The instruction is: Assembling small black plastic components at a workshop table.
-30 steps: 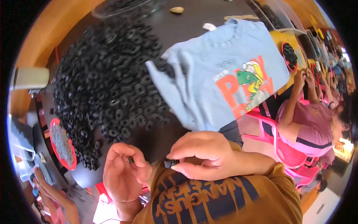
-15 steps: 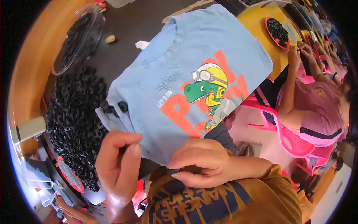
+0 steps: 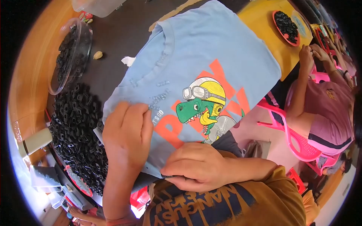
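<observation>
The left forearm [image 3: 120, 192] is pointed away from the body, and the back of the left hand [image 3: 130, 130] is turned up, its fingers bent. The right forearm [image 3: 254, 169] is laid crosswise; the right hand [image 3: 196, 165] is curled leftward, its thumb tucked beneath the fingers.

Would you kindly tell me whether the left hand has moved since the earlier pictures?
Yes; against the blue shirt, the left hand has moved forward, to the small clear pieces.
</observation>
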`<state>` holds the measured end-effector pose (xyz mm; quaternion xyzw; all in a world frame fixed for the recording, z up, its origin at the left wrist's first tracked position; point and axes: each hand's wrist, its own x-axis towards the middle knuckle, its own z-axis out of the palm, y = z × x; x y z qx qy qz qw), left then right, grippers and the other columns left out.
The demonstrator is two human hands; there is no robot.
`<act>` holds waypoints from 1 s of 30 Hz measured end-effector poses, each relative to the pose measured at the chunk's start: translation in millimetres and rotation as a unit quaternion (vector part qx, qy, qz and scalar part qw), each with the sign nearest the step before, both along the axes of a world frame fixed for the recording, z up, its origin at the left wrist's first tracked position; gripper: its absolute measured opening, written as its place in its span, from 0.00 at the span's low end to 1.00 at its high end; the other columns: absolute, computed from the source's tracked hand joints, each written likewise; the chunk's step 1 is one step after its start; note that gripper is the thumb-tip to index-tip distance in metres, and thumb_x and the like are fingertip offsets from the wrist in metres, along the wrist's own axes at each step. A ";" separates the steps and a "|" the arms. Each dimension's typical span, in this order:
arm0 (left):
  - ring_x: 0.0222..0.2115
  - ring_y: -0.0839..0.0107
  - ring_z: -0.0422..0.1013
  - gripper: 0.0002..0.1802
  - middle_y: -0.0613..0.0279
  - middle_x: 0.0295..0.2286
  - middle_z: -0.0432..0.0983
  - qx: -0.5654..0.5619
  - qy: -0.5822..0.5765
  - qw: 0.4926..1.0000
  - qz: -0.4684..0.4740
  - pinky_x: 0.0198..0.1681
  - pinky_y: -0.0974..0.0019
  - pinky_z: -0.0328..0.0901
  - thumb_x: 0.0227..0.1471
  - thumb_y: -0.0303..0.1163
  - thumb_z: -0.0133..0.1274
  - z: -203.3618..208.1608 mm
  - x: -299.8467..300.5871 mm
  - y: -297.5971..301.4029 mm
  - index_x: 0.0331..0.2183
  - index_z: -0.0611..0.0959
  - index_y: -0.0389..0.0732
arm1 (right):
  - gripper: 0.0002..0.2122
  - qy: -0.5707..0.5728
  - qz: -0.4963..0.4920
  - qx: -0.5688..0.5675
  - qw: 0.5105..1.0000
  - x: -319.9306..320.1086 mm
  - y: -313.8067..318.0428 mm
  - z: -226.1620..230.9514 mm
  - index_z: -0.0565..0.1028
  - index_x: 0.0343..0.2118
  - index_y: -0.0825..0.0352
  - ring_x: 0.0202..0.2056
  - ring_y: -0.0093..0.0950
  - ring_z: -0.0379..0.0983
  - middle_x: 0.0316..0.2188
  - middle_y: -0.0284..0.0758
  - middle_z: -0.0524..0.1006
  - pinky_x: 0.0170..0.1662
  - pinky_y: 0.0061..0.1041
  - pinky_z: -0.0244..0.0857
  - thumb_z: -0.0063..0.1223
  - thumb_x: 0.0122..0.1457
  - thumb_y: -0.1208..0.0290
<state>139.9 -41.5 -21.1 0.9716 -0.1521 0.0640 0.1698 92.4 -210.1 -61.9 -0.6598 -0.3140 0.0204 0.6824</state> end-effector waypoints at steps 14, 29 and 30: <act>0.18 0.79 0.60 0.05 0.66 0.20 0.64 -0.245 0.103 0.960 0.089 0.20 0.75 0.54 0.42 0.17 0.52 35.3 -31.2 7.4 0.25 0.75 0.36 | 0.10 0.185 0.003 0.036 0.982 10.1 -10.8 29.7 0.71 0.42 0.72 0.27 0.21 0.67 0.32 0.35 0.73 0.27 0.18 0.57 0.48 0.56 0.81; 0.18 0.71 0.62 0.06 0.61 0.20 0.67 -0.178 0.021 0.983 0.028 0.20 0.72 0.57 0.39 0.20 0.56 42.7 -52.0 5.9 0.25 0.76 0.37 | 0.06 0.063 -0.069 -0.021 0.995 20.6 8.0 32.3 0.74 0.31 0.66 0.20 0.32 0.67 0.22 0.35 0.70 0.21 0.27 0.59 0.57 0.51 0.72; 0.18 0.73 0.61 0.05 0.63 0.19 0.66 -0.241 0.072 0.967 0.049 0.20 0.73 0.56 0.41 0.21 0.55 41.9 -53.6 8.6 0.25 0.75 0.37 | 0.06 0.063 -0.065 -0.019 0.996 21.3 8.1 33.1 0.74 0.31 0.66 0.20 0.32 0.67 0.22 0.35 0.70 0.21 0.27 0.59 0.57 0.51 0.72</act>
